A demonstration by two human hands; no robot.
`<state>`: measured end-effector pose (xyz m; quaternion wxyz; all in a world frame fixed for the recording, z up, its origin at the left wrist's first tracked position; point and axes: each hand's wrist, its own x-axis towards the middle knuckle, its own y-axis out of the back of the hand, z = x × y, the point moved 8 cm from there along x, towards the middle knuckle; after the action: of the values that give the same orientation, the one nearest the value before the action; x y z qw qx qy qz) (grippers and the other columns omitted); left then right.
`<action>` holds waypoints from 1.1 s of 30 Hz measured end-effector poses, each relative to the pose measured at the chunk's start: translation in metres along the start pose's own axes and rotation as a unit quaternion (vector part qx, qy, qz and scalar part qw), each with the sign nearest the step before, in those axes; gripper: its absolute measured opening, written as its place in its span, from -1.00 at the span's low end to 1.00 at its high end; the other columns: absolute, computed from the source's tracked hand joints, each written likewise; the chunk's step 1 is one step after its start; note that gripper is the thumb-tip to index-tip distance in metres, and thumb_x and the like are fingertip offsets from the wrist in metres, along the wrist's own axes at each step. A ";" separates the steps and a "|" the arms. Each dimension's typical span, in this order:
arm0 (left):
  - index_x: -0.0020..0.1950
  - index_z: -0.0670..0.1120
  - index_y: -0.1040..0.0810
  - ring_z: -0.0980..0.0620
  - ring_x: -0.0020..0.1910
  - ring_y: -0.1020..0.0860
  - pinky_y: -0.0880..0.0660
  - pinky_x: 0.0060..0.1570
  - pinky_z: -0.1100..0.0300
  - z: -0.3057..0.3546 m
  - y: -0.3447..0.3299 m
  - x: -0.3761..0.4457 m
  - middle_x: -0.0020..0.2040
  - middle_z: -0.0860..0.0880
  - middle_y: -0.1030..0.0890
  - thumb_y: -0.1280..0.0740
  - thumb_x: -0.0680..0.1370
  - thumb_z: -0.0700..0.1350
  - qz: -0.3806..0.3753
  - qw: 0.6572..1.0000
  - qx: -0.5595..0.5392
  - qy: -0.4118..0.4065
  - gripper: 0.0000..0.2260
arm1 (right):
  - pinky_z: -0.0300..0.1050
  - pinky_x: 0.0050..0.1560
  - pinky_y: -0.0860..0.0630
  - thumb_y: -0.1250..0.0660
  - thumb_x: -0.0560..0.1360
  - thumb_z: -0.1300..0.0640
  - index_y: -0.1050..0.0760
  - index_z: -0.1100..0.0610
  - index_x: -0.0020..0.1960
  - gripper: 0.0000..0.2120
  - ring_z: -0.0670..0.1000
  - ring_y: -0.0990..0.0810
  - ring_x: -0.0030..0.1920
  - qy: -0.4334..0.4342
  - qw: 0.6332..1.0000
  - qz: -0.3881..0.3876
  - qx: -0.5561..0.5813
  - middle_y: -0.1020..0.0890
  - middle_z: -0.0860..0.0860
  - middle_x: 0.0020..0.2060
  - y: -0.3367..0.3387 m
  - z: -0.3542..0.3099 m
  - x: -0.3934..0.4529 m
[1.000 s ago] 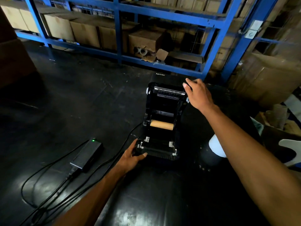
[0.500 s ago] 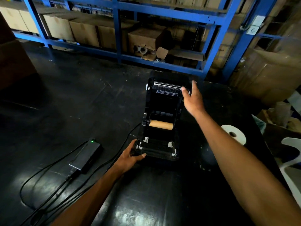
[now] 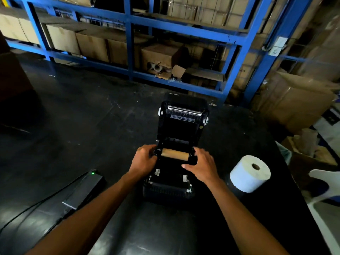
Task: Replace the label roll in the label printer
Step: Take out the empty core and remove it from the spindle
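A black label printer (image 3: 181,126) stands on the black table with its lid tilted up and back. In its bay lies a bare brown cardboard core (image 3: 174,154), held between two black roll holders. My left hand (image 3: 144,161) grips the left holder at the core's end. My right hand (image 3: 201,165) grips the right holder, fingers curled over it. A full white label roll (image 3: 247,174) stands on end on the table to the right of the printer, apart from both hands.
A black power adapter (image 3: 83,188) with a green light lies left of the printer, its cables running off to the left. Blue racking (image 3: 130,45) with cardboard boxes stands behind the table. A white chair (image 3: 323,186) and boxes sit at the right edge.
My right hand left the raised lid and came down to the right roll holder. My left hand moved from the printer's front corner up to the left holder.
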<state>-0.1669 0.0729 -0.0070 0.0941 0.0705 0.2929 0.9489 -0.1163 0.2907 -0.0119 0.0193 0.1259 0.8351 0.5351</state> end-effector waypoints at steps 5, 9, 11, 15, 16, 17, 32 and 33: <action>0.17 -0.19 -0.61 -0.22 0.11 -0.52 -0.48 0.13 -0.03 0.005 -0.023 0.021 0.10 -0.21 -0.60 -0.32 0.42 -0.23 -0.048 0.991 0.125 -0.020 -0.68 | -0.04 0.15 -0.39 -0.45 0.39 -0.08 -0.47 0.19 0.23 -0.47 0.10 -0.46 0.16 0.008 1.000 0.006 -0.021 -0.51 0.07 0.10 -0.003 0.001 0.012; 0.10 -0.23 -0.63 -0.18 0.09 -0.56 -0.48 0.08 0.09 0.003 -0.023 0.026 0.09 -0.18 -0.62 -0.33 0.43 -0.25 -0.030 0.996 0.089 -0.003 -0.74 | -0.07 0.02 -0.43 -0.44 0.42 0.00 -0.53 0.23 0.12 -0.61 0.10 -0.52 0.06 0.008 0.999 0.040 0.021 -0.57 0.11 -0.01 -0.002 0.002 0.017; 0.10 -0.23 -0.63 -0.11 0.08 -0.57 -0.44 0.01 0.22 0.000 -0.023 0.027 0.11 -0.16 -0.61 -0.32 0.45 -0.27 -0.033 0.997 0.059 0.020 -0.76 | -0.12 -0.10 -0.42 -0.45 0.42 0.05 -0.57 0.26 0.05 -0.68 0.10 -0.57 -0.03 -0.002 0.997 0.057 0.054 -0.59 0.11 -0.08 -0.001 0.007 0.019; 0.13 -0.22 -0.61 -0.06 0.11 -0.58 -0.46 0.12 0.23 0.006 -0.015 0.027 0.12 -0.12 -0.60 -0.38 0.47 -0.27 0.012 0.999 -0.029 0.044 -0.76 | -0.14 -0.21 -0.47 -0.48 0.40 0.12 -0.60 0.30 -0.04 -0.75 0.03 -0.57 -0.22 -0.017 0.985 0.094 0.146 -0.56 0.05 -0.22 0.012 0.007 0.022; 0.13 -0.23 -0.60 -0.03 0.08 -0.59 -0.46 0.11 0.23 0.011 -0.011 0.026 0.10 -0.10 -0.61 -0.41 0.46 -0.26 0.033 0.997 -0.053 0.047 -0.75 | -0.14 -0.24 -0.46 -0.49 0.39 0.14 -0.60 0.30 -0.10 -0.78 0.02 -0.54 -0.27 -0.014 0.980 0.109 0.165 -0.54 0.05 -0.26 0.020 0.004 0.021; 0.12 -0.23 -0.61 0.00 0.03 -0.59 -0.47 0.08 0.23 0.015 -0.006 0.024 0.06 -0.08 -0.61 -0.44 0.45 -0.25 0.048 0.995 -0.071 0.045 -0.74 | -0.18 -0.28 -0.45 -0.50 0.38 0.17 -0.60 0.29 -0.14 -0.81 -0.01 -0.52 -0.32 -0.007 0.975 0.125 0.183 -0.53 0.04 -0.28 0.029 0.001 0.020; -0.06 -0.17 -0.65 0.00 -0.14 -0.65 -0.62 -0.11 0.15 0.096 -0.013 -0.048 -0.15 -0.08 -0.67 -0.45 0.47 -0.12 0.001 0.978 -0.206 -0.022 -0.86 | -0.24 -0.21 -0.62 -0.39 0.48 0.27 -0.51 0.14 0.08 -0.81 -0.04 -0.68 -0.29 -0.079 0.836 0.182 0.512 -0.66 0.04 -0.16 0.085 0.031 -0.091; -0.05 -0.14 -0.65 0.02 -0.14 -0.64 -0.60 -0.09 0.17 0.099 -0.024 -0.054 -0.13 -0.08 -0.68 -0.46 0.45 -0.13 -0.024 0.977 -0.212 -0.026 -0.87 | -0.25 -0.27 -0.61 -0.39 0.48 0.26 -0.52 0.24 0.10 -0.79 -0.03 -0.68 -0.34 -0.097 0.820 0.195 0.530 -0.66 0.10 -0.18 0.088 0.041 -0.101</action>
<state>-0.0922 0.1341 0.0567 0.1376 0.0670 0.0842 0.9846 0.0049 0.3388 0.0390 -0.0737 0.3283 0.9416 -0.0123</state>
